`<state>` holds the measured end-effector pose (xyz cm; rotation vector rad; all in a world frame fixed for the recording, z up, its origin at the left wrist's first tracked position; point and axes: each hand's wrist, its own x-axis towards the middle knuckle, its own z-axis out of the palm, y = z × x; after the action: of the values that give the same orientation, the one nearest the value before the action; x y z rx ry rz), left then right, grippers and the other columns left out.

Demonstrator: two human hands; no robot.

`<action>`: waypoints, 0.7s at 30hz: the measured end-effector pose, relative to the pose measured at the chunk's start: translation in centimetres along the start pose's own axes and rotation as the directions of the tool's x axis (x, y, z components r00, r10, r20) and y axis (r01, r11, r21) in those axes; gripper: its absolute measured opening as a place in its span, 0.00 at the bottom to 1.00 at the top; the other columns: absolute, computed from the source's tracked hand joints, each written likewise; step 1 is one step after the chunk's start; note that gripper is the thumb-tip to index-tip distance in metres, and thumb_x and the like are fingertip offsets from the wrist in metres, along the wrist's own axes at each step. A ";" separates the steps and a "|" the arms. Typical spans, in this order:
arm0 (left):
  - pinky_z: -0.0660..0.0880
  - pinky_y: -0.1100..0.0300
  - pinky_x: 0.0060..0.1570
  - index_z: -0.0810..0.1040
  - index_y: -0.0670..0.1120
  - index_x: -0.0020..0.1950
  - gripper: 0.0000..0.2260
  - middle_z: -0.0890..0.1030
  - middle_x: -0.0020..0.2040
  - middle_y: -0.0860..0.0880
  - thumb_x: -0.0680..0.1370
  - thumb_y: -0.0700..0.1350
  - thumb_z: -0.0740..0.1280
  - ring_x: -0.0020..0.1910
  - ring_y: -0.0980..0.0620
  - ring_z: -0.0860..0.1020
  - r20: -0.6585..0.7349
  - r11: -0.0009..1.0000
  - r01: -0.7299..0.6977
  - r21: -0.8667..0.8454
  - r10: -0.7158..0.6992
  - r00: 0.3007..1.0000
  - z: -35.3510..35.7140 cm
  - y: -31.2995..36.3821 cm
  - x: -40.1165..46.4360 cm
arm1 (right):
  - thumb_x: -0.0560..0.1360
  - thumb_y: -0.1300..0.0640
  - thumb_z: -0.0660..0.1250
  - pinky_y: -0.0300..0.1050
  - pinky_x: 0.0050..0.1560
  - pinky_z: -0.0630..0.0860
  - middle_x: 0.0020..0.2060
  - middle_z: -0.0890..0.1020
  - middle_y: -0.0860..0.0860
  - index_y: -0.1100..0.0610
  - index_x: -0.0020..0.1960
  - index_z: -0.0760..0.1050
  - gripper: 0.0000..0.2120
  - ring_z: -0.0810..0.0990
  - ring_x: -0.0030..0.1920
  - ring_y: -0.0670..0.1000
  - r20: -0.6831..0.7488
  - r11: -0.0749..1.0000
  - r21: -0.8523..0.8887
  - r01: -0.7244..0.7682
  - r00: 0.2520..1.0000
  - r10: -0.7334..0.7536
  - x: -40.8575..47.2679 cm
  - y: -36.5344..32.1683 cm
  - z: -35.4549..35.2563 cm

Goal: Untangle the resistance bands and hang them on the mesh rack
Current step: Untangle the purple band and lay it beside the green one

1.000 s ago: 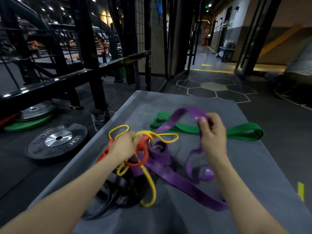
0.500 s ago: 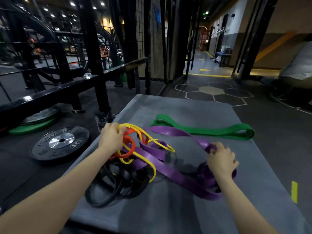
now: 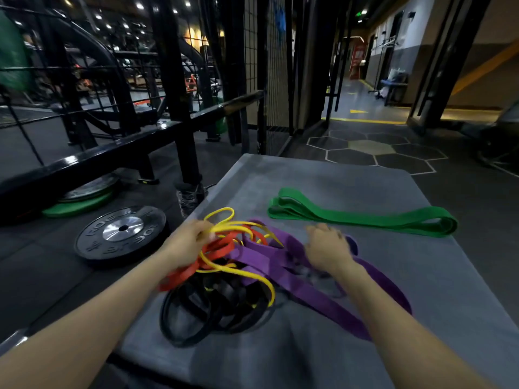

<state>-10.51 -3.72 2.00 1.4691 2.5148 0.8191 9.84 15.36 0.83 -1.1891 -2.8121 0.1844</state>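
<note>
Four bands lay knotted together in front of me on the grey padded surface (image 3: pixel 323 186), while the green band (image 3: pixel 362 217) rested apart at the far right, folded flat with its long axis running left to right. My left hand (image 3: pixel 186 242) sat at the left edge of the tangle, fingers curled around loops of the yellow band (image 3: pixel 224 224) and the red band (image 3: pixel 219 248), pinching them together. My right hand (image 3: pixel 327 248) hovered over the middle of the purple band (image 3: pixel 309 290); it was blurred, and I could not tell for certain whether its fingers had closed on the purple strap or merely rested against it. The purple band ran as a wide strap from under that hand toward me and to the right, so my right hand was the nearer one to draw it clear. The black bands (image 3: pixel 196 313) lay coiled nearest my body, beneath the yellow and red loops. As I judged it, the next pull would have to part the hands sideways, left holding the thin loops and right drawing purple away. The mesh rack (image 3: pixel 276 71) stood well beyond the far edge of the surface, upright and ahead of me.
</note>
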 end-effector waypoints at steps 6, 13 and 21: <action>0.63 0.60 0.41 0.65 0.49 0.33 0.14 0.69 0.34 0.49 0.78 0.43 0.63 0.39 0.48 0.73 0.208 0.985 0.064 0.162 -0.097 0.973 -0.7 -0.7 -0.1 | 0.78 0.45 0.59 0.49 0.64 0.68 0.64 0.74 0.57 0.57 0.66 0.70 0.21 0.72 0.65 0.57 0.075 0.896 0.427 0.120 0.983 -0.168 2.0 -4.1 3.1; 0.65 0.51 0.65 0.62 0.44 0.70 0.31 0.66 0.67 0.44 0.74 0.61 0.63 0.68 0.43 0.65 0.007 0.975 0.025 0.222 -0.028 1.000 2.6 5.6 0.8 | 0.76 0.47 0.64 0.50 0.55 0.73 0.55 0.81 0.56 0.55 0.56 0.77 0.15 0.77 0.57 0.58 -0.095 0.855 0.506 0.114 0.993 -0.076 1.4 -3.7 3.4; 0.71 0.55 0.44 0.70 0.47 0.46 0.15 0.77 0.42 0.48 0.74 0.58 0.65 0.45 0.48 0.76 0.146 0.978 -0.102 0.179 0.076 0.986 1.6 7.0 1.8 | 0.77 0.47 0.62 0.48 0.46 0.72 0.47 0.82 0.59 0.59 0.49 0.78 0.15 0.78 0.51 0.61 -0.226 0.820 0.572 0.006 0.962 0.151 0.9 -0.4 0.7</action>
<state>-5.46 1.08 4.49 1.6445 2.4938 0.4840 8.82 15.68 0.25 -1.0702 -2.2323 0.7542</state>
